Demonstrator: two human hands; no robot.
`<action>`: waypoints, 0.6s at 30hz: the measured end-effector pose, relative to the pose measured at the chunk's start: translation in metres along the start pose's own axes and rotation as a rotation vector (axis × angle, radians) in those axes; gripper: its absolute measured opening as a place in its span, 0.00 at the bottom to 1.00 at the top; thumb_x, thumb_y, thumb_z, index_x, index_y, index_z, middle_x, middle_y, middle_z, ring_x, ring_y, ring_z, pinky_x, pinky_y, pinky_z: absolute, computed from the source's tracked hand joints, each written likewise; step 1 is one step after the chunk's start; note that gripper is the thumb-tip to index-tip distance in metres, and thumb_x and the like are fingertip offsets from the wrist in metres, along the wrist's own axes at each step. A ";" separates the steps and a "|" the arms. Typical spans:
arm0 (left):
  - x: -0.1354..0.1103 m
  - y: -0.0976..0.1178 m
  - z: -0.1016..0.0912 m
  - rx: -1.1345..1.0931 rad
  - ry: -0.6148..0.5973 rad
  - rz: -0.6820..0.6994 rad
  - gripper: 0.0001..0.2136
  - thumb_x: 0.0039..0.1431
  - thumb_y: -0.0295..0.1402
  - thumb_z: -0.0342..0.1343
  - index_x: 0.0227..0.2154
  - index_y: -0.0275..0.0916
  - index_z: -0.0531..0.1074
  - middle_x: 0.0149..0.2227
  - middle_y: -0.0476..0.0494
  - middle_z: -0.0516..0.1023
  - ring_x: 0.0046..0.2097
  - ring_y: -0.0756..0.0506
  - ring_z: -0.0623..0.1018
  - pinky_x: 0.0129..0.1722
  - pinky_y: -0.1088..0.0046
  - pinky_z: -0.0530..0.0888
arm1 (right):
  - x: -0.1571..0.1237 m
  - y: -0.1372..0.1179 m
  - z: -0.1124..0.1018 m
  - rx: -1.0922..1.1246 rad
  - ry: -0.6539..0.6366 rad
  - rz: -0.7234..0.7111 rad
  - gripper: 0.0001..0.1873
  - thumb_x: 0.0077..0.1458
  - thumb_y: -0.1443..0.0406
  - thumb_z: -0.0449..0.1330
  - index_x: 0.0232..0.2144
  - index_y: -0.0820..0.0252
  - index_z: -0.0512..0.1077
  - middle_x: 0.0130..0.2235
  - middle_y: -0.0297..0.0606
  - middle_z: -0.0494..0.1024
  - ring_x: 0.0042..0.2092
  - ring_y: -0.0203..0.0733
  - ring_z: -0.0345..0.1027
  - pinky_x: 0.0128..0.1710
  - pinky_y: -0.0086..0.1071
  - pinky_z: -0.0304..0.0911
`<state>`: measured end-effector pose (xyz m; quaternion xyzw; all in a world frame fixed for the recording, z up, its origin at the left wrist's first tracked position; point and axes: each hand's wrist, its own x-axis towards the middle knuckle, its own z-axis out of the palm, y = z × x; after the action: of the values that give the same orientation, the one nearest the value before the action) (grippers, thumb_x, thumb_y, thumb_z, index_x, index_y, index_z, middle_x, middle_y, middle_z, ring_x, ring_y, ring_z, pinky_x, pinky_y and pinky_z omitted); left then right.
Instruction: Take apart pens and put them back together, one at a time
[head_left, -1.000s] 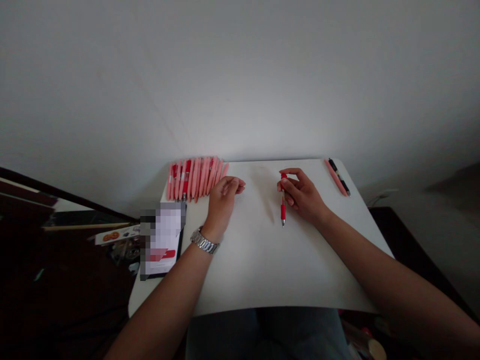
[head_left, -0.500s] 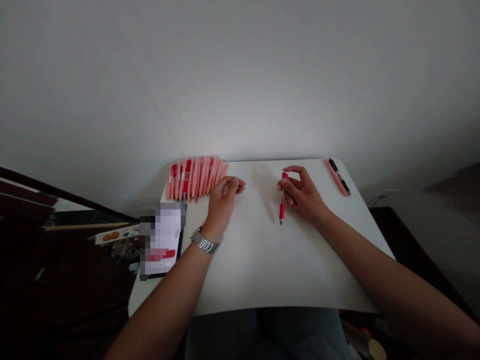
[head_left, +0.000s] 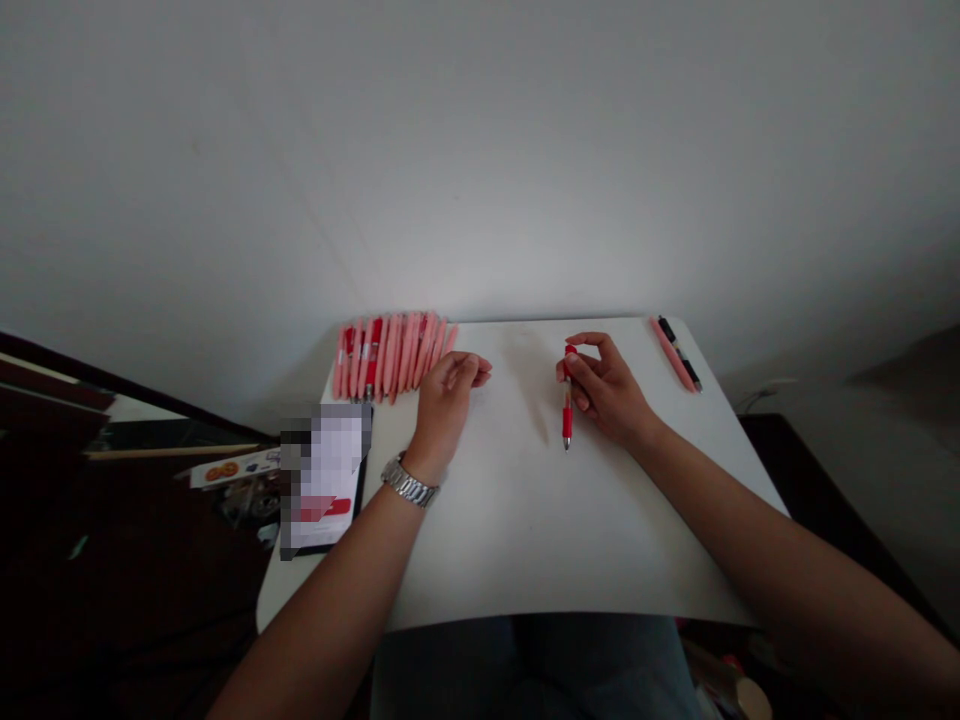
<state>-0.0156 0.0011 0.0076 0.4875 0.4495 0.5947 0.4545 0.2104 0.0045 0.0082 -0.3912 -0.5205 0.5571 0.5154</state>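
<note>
My right hand pinches a red pen with a see-through middle and a silver tip. It hangs almost straight down above the table, and one finger arches over its top end. My left hand is loosely curled at the table's far side, thumb against the fingers, with nothing visible in it. Right beside it on the left lies a row of pink pens with a few red ones among them. A metal watch circles the left wrist.
A phone, partly blurred out, lies at the left of the white table. At the far right corner, a pink pen and a black pen lie side by side. The wall rises behind the table.
The red pen's lower end has swung slightly to the right and now hangs more upright in my right hand. My left hand has stayed in place.
</note>
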 end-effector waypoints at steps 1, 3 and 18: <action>0.000 0.000 0.000 0.002 -0.002 -0.001 0.11 0.62 0.41 0.60 0.32 0.38 0.77 0.36 0.44 0.80 0.38 0.48 0.78 0.44 0.70 0.76 | 0.000 0.000 0.000 -0.003 0.001 0.003 0.19 0.61 0.50 0.63 0.47 0.48 0.63 0.33 0.27 0.75 0.19 0.27 0.54 0.13 0.21 0.45; 0.000 0.000 0.000 0.004 -0.006 -0.004 0.11 0.62 0.41 0.60 0.32 0.38 0.77 0.36 0.44 0.80 0.38 0.49 0.78 0.44 0.70 0.76 | 0.000 0.000 0.000 -0.010 0.004 0.013 0.20 0.60 0.49 0.63 0.47 0.48 0.62 0.33 0.27 0.75 0.19 0.27 0.54 0.13 0.21 0.44; 0.000 0.001 0.000 0.027 -0.007 0.005 0.10 0.62 0.40 0.60 0.32 0.38 0.77 0.36 0.44 0.80 0.38 0.48 0.78 0.44 0.69 0.77 | 0.000 -0.001 0.001 -0.005 0.022 0.033 0.22 0.60 0.51 0.63 0.51 0.46 0.61 0.34 0.28 0.76 0.20 0.28 0.55 0.13 0.22 0.44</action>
<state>-0.0152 0.0008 0.0085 0.4967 0.4547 0.5880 0.4481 0.2095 0.0040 0.0095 -0.4073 -0.5095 0.5600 0.5108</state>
